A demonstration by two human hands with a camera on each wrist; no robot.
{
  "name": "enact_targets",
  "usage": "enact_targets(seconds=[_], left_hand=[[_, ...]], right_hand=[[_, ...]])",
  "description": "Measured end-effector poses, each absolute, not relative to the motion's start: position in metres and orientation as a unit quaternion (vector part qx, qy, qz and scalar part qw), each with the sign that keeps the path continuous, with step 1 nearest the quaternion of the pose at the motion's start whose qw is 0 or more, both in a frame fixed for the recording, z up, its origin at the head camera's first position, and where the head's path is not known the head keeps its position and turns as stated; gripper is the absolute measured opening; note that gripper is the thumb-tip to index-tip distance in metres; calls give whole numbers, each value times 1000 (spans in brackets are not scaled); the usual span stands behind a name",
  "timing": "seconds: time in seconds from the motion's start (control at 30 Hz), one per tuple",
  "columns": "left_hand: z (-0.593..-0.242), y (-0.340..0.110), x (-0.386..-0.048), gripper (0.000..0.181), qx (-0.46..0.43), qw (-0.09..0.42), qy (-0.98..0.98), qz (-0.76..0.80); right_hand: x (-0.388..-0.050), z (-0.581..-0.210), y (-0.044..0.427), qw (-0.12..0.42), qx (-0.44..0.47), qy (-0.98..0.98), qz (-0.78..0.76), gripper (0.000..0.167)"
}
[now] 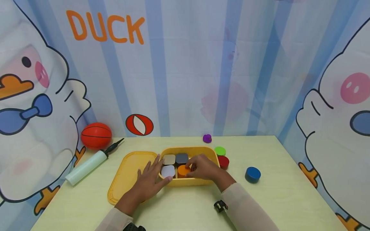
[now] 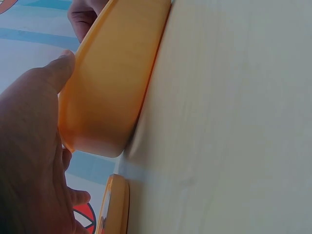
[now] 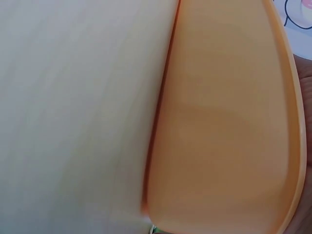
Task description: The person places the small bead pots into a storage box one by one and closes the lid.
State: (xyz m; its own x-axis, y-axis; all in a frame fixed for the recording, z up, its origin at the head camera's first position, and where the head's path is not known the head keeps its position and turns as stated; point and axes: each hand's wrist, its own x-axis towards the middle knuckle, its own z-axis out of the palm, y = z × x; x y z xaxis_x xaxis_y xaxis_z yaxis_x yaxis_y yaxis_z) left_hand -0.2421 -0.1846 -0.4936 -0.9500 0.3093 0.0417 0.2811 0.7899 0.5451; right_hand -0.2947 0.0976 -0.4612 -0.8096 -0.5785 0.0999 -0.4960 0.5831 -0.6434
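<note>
A yellow-orange box [image 1: 189, 182] stands on the table, holding a beige piece [image 1: 169, 159], a dark grey piece [image 1: 182, 158], a white piece [image 1: 168, 171] and an orange piece [image 1: 182, 171]. Fingers of the right hand [image 1: 203, 167] pinch the orange piece at its right side, inside the box. With fingers spread, the left hand [image 1: 150, 183] rests against the box's left end; in the left wrist view its thumb touches the rim of the box [image 2: 109, 87]. The right wrist view shows mostly the box's outer wall [image 3: 224, 117], with a sliver of the hand [image 3: 304, 97] behind it.
The yellow lid [image 1: 127, 170] lies left of the box. Green [image 1: 220, 150] and red [image 1: 223, 162] pieces sit just right of it, a blue one [image 1: 252, 175] farther right, a purple item [image 1: 207, 138] behind. A red ball [image 1: 96, 136] and a pump [image 1: 86, 167] are at left.
</note>
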Motion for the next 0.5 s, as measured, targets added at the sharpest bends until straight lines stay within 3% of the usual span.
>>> enact_targets(seconds=[0.5], left_hand=[[-491,-184,-241,89,159,21,944,287]], right_hand=[[-293,-459,99,67,-305,883,-350,25]])
